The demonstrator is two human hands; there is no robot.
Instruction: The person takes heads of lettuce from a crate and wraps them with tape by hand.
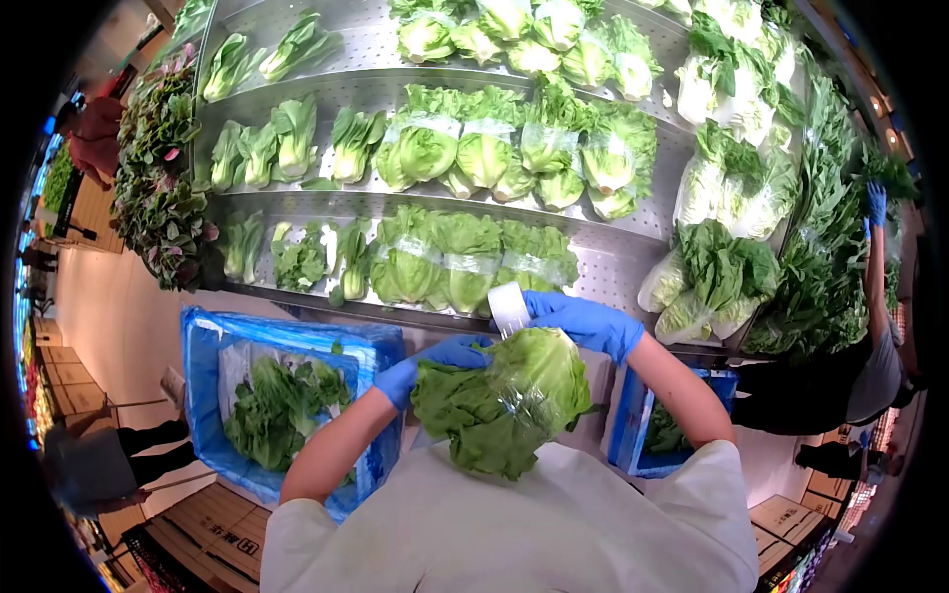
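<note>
A head of lettuce with clear film on its side is held close to my chest. My left hand, in a blue glove, is closed on the leaves at the lettuce's left side. At the upper right of the lettuce, my right hand, also gloved in blue, grips a white roll of tape near the lettuce's base. Just beyond my hands, on the lowest shelf, stand wrapped lettuces.
A metal shelf rack holds rows of greens. Blue-lined crates with leaves stand at left and right. Napa cabbages fill the right shelves. A co-worker's gloved hand touches greens at far right. Cardboard boxes sit lower left.
</note>
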